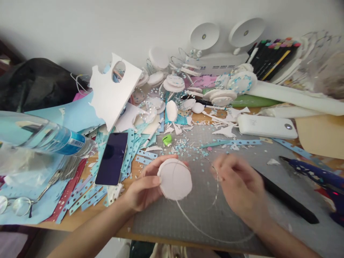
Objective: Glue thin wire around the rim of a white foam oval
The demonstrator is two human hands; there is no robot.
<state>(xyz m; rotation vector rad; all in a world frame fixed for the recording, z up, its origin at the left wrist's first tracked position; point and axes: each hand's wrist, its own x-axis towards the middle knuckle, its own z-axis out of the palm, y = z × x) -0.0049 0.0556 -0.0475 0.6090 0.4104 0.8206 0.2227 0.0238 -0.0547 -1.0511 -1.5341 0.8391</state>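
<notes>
My left hand [146,186] grips a white foam disc [176,179] by its left edge, thumb on the face and fingers behind. A thin strand crosses the disc's face, and a pale wire [193,222] curves away from its lower edge to the right. My right hand [239,186], slightly blurred, pinches a thin glinting wire [217,186] between thumb and fingers, apart from the disc. Both hands are above a grey cutting mat [166,225]. Small blue star cutouts [185,145] lie scattered beyond the disc, near a green object [167,139].
A phone [111,157], a water bottle [53,134] and glasses [21,206] lie on the left. On the right are a black tool [290,197], a blue glue gun [309,170] and a white power bank [267,126]. Several foam discs [173,83] crowd the back beside a cut foam board [115,89].
</notes>
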